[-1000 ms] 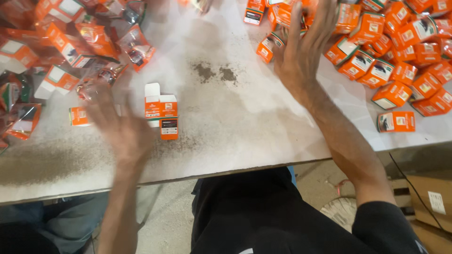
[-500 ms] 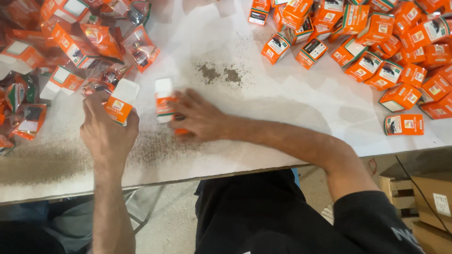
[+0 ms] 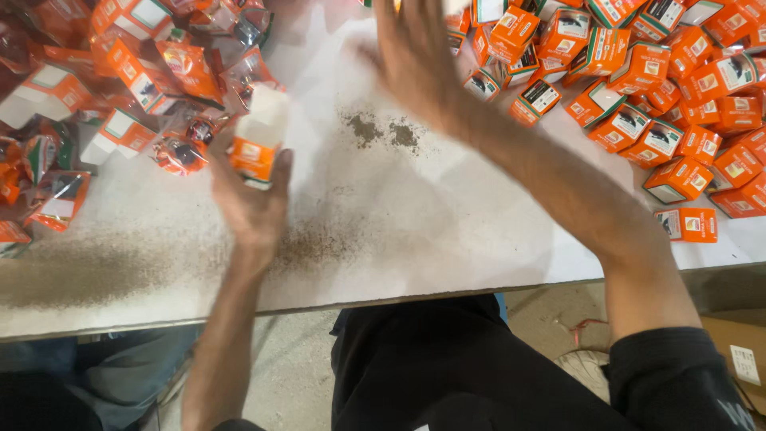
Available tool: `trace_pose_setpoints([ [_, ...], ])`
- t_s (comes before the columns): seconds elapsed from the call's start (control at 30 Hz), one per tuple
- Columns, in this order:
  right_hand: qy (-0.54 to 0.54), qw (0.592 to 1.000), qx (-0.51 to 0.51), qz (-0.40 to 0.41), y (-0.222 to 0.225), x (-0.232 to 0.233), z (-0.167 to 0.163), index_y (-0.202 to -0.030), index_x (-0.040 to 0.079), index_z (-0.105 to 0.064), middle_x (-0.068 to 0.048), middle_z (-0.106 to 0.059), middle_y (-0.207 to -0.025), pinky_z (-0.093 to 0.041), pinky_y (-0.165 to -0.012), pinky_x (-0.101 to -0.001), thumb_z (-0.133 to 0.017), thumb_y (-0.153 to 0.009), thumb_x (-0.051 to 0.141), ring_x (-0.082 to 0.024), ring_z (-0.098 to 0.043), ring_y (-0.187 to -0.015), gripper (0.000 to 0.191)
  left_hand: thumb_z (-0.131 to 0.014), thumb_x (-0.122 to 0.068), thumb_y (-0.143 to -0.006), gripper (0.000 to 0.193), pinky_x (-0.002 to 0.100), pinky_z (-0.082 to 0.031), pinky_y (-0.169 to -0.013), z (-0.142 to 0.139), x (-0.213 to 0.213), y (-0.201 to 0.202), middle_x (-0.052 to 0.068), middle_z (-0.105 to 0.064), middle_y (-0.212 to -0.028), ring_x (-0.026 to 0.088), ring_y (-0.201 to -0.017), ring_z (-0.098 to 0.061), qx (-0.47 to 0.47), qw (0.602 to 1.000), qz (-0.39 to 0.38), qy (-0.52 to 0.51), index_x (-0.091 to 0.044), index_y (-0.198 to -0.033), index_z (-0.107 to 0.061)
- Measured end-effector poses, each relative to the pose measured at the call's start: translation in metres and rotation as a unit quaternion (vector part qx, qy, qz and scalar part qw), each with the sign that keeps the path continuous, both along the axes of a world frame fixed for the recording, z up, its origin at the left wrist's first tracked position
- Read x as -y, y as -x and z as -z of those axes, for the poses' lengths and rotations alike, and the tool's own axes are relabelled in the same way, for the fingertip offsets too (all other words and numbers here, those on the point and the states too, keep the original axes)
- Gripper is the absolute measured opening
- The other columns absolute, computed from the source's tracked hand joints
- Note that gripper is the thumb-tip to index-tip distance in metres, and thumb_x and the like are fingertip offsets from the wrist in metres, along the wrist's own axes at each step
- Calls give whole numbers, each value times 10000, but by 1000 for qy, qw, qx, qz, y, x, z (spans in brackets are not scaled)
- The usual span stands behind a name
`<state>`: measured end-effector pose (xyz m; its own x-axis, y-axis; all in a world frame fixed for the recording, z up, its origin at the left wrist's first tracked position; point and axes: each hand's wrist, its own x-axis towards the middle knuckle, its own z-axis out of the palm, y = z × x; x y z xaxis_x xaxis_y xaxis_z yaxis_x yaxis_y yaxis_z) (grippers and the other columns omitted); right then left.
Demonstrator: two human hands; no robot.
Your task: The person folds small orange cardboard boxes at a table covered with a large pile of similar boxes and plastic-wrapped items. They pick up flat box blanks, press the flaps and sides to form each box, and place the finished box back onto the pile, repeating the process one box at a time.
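My left hand (image 3: 251,199) holds a small orange and white carton (image 3: 257,137) upright over the white table (image 3: 383,239), close to a heap of plastic-wrapped parts and flat cartons (image 3: 120,88) at the left. My right hand (image 3: 415,60) is stretched to the far side of the table, fingers spread and blurred, just left of a pile of closed orange boxes (image 3: 638,88). Whether it holds anything I cannot tell; its fingertips run off the top edge.
Dark dust smears mark the table (image 3: 96,271) along the near left edge and in two spots (image 3: 383,132) at the middle. One orange box (image 3: 688,223) lies apart near the right front edge. A cardboard box (image 3: 742,359) stands on the floor at the right.
The right hand left the cartons at the table's middle and swung up toward the far pile. Those cartons are gone from the middle. The left hand lifted its carton slightly to the right.
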<state>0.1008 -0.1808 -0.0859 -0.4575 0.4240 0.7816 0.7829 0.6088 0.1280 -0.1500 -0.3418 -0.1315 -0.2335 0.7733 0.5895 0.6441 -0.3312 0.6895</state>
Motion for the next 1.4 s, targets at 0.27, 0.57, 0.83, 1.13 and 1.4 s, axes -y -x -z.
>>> trace_pose_setpoints([
  [0.27, 540, 690, -403, -264, 12, 73, 99, -1449, -53, -413, -124, -604, -1272, -500, -1048, -401, -711, -986, 298, -241, -620, -1208, 653, -752, -2, -732, 1014, 528, -288, -1278, 25, -53, -46, 283, -273, -1645, 476, -1546, -299, -165, 947, 267, 70, 58, -1595, -223],
  [0.57, 374, 887, -149, -227, -36, 84, 93, -1432, -2, -428, -220, -501, -1399, -411, -1136, -473, -791, -888, 136, -387, -486, -1342, 668, -845, -125, -938, 393, 495, -545, -864, 27, -148, 40, 215, -531, -1397, 394, -1153, -619, -376, 926, 42, 10, -61, -1240, -602],
  [0.83, 411, 858, -225, -212, -39, 74, 92, -1237, 30, -629, -160, -699, -1151, -509, -947, -443, -922, -752, 199, -364, -672, -1081, 592, -701, 128, -826, 527, 426, -623, -771, 3, -62, -40, 192, -627, -1303, 328, -971, -707, -46, 968, 247, -3, -36, -1314, -590],
  [1.13, 388, 878, -212, -183, -36, 71, 93, -1240, 24, -619, -180, -671, -1175, -487, -979, -473, -890, -692, 117, -394, -628, -1125, 619, -780, 6, -698, 560, 635, -356, -1178, 9, -66, -68, 159, -657, -1293, 387, -1368, -477, -267, 929, 243, -78, -5, -1249, -678],
  [1.4, 430, 859, -210, -184, -41, 71, 93, -1413, 27, -467, -195, -588, -1306, -466, -1036, -478, -886, -724, 72, -403, -569, -1221, 808, -793, -151, -960, 163, 777, -127, -1181, 12, -83, -86, 328, -261, -1638, 546, -1538, -151, -270, 938, 216, 2, -65, -1067, -705],
])
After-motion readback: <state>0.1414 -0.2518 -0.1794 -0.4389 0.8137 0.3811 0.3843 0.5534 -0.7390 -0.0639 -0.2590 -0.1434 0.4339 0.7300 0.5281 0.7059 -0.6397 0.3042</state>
